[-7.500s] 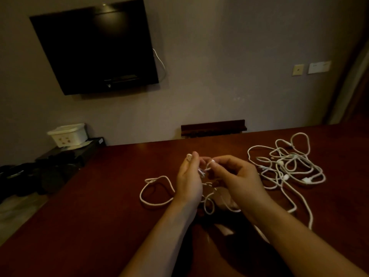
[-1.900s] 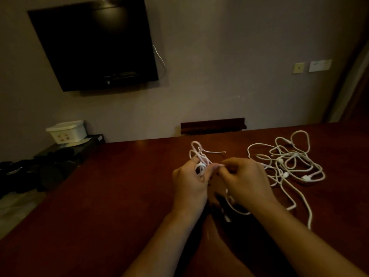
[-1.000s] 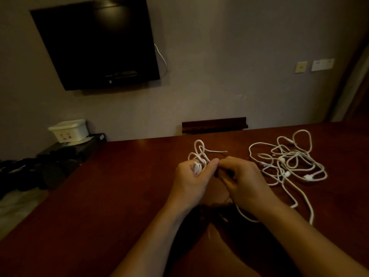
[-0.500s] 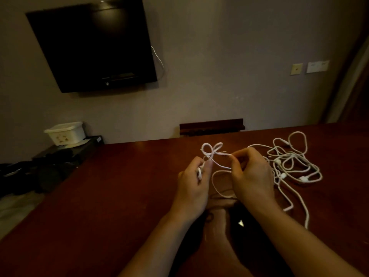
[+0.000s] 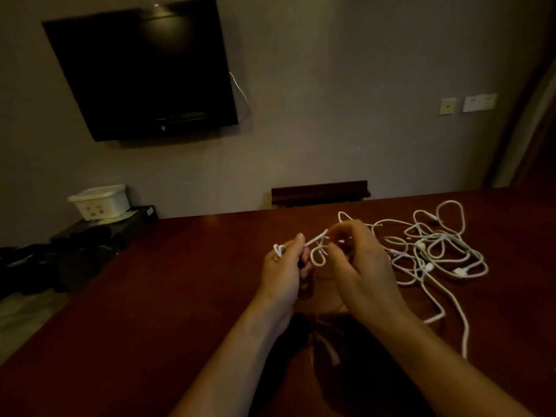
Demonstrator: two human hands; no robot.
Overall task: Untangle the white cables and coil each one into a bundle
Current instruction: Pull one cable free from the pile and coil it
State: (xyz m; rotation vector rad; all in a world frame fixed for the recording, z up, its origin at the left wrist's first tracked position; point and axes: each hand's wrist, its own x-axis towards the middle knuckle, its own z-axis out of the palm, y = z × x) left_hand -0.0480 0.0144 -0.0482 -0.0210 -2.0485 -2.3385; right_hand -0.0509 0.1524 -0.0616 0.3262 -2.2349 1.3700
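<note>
Table (image 5: pixel 180 296), seemingly dark wood, below wall television (image 5: pixel 144 70).

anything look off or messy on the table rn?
Yes: a tangled pile of white cables sprawls on the table right of the hands, loops crossing, one strand trailing toward the near edge. The left hand and right hand hold another white cable, only loosely looped. Nothing looks damaged.

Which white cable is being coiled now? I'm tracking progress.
The thin white cable held up between the left hand and right hand, partly looped. The others lie untouched in the tangled white pile on the dark red table.
</note>
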